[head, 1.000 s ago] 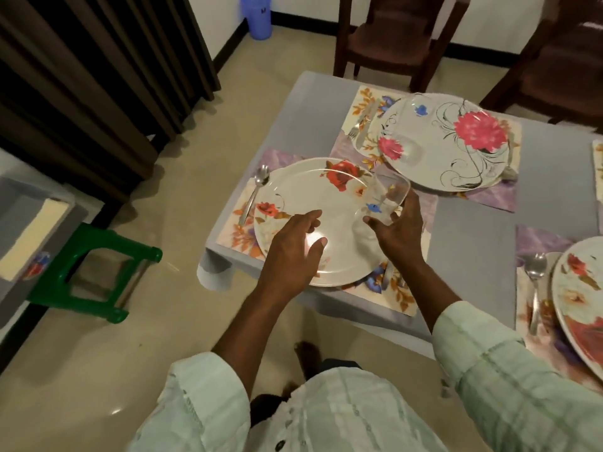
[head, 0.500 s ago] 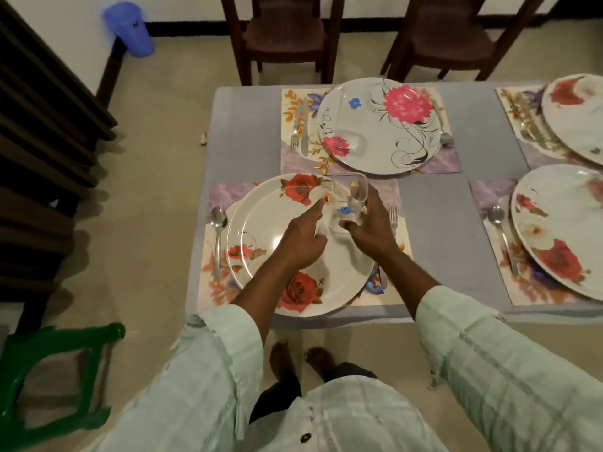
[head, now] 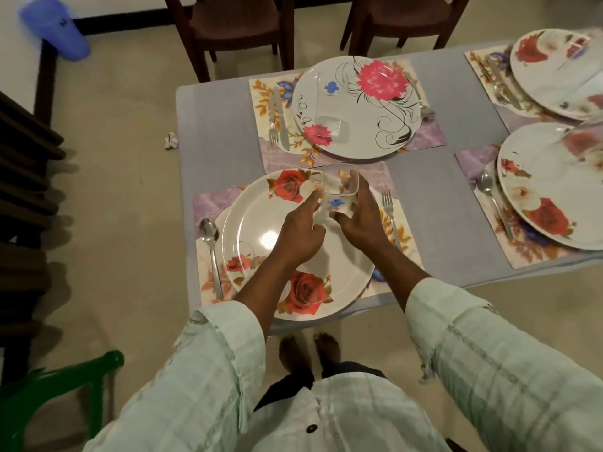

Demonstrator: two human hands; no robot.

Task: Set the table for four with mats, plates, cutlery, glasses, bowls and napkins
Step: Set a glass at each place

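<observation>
A clear square glass (head: 339, 194) with a blue mark stands at the far right rim of the near rose plate (head: 261, 236). My right hand (head: 359, 216) grips it from the right, and my left hand (head: 301, 226) touches its left side with the index finger stretched out. The plate lies on a floral mat (head: 212, 203), with a spoon (head: 210, 246) to its left and a fork (head: 390, 213) to its right. A second clear glass (head: 329, 109) stands on the far pink-flower plate (head: 385, 125).
The grey table (head: 437, 197) holds two more set places at the right, plates (head: 551, 187) on mats with cutlery. Two brown chairs (head: 235, 24) stand at the far side. A green stool (head: 49, 396) is at lower left, a blue bin (head: 54, 31) at upper left.
The glass has settled lower at the plate's far right edge. My left hand has closed in on its left side. The view has shifted slightly and drawn nearer the table.
</observation>
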